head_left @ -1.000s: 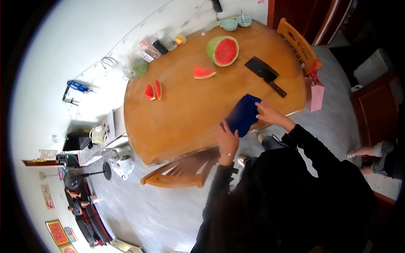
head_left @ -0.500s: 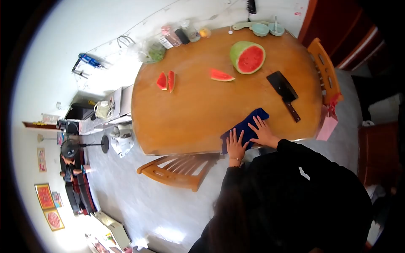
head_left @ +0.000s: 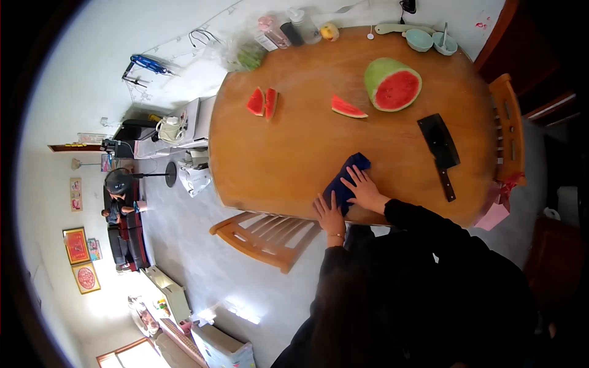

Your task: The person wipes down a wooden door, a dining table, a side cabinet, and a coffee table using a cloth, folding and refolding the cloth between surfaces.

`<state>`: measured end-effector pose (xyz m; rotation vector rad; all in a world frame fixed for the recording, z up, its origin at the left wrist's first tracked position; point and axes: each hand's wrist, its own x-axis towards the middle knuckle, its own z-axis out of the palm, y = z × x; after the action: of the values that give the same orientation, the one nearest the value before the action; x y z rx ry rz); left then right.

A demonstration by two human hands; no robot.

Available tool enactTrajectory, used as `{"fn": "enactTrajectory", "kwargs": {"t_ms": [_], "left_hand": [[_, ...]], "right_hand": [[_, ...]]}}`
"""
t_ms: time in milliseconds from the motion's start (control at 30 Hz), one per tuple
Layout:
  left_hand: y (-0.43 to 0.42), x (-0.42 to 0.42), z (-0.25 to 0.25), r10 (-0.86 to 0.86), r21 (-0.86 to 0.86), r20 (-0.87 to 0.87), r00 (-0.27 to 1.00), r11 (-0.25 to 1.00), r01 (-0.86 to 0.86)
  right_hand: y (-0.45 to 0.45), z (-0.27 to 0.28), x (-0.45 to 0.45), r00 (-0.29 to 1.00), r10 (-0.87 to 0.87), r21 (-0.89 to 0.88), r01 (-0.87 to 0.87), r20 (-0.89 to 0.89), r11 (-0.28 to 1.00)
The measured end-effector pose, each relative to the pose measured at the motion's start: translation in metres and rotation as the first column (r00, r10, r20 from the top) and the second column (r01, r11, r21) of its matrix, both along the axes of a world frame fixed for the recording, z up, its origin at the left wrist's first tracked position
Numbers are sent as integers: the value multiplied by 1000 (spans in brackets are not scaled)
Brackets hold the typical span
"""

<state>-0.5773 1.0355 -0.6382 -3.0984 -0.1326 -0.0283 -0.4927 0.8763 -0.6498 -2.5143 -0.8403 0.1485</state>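
A dark blue cloth [head_left: 336, 186] lies bunched on the near edge of the wooden table [head_left: 288, 159]. Both palms are down on it with the fingers spread. My left hand [head_left: 330, 217] rests at the cloth's lower left part, by the table's rim. Farther up and to the right, my right hand [head_left: 365, 191] presses on the cloth's other side. Neither hand grips anything; the fabric beneath them is partly hidden.
A cleaver [head_left: 440, 150] lies to the right. Beyond are a cut watermelon [head_left: 394, 86], a watermelon slice [head_left: 348, 108] and two more pieces [head_left: 262, 103]. Bowls [head_left: 419, 40] and bottles [head_left: 272, 32] line the wall. A chair [head_left: 270, 236] stands at the near left.
My hands have moved left across the table along with the cloth, which looks more bunched now. The camera view has shifted, while the watermelon and the cleaver stay in place on the table.
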Motion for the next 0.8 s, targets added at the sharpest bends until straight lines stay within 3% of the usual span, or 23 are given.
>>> {"fn": "enactTrajectory", "kwargs": {"t_ms": [233, 433, 567, 733, 800], "left_hand": [[61, 45, -12, 232, 116, 54, 971, 965, -237], [161, 118, -35, 235, 112, 188, 954, 959, -258], [214, 165, -39, 256, 11, 132, 958, 966, -259], [226, 168, -42, 170, -71, 115, 979, 984, -162], [231, 171, -48, 165, -90, 111, 980, 984, -155]], "right_hand": [[90, -2, 57, 999, 47, -52, -48, -27, 997], [191, -5, 120, 1000, 13, -79, -11, 22, 997], [251, -5, 157, 996, -81, -137, 85, 36, 987], [260, 1, 169, 998, -65, -264, 60, -11, 963], [254, 1, 176, 1000, -15, -198, 10, -20, 980]]}}
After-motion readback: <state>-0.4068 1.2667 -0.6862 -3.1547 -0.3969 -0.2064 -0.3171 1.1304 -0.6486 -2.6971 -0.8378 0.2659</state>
